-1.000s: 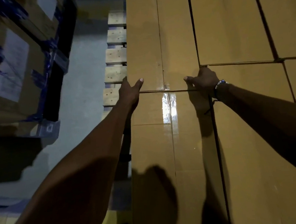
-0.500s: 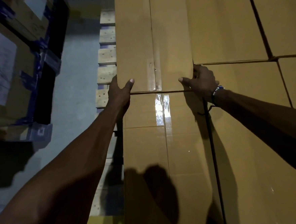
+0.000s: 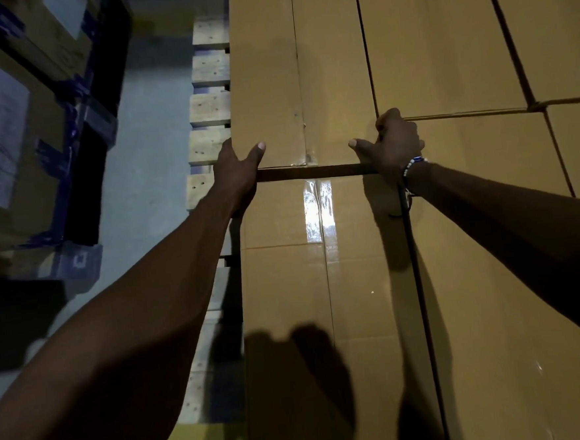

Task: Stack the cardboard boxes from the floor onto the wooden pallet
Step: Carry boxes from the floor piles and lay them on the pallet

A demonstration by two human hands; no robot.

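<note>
Far cardboard box [image 3: 333, 79] resting on the stack over the wooden pallet [image 3: 207, 108], a dark gap opened toward the near box [image 3: 320, 286]. Gripped at its near corners by left hand [image 3: 235, 172] and right hand [image 3: 393, 144], thumbs on top. Concrete floor [image 3: 147, 168] alongside, wrapped boxes [image 3: 18, 135] beyond.

Plain tan cardboard boxes [image 3: 332, 62] under both hands, glossy clear tape [image 3: 319, 211] between the forearms. A blue-and-white beaded bracelet [image 3: 413, 164] circles the right wrist. Pale wooden pallet [image 3: 208, 108] slats and grey floor [image 3: 154, 167] lie left of the left hand, beside blue-strapped brown cartons [image 3: 28, 135].

One head-worn camera looks steeply down, close over stacked boxes [image 3: 306, 81] beside the pallet [image 3: 208, 108].
</note>
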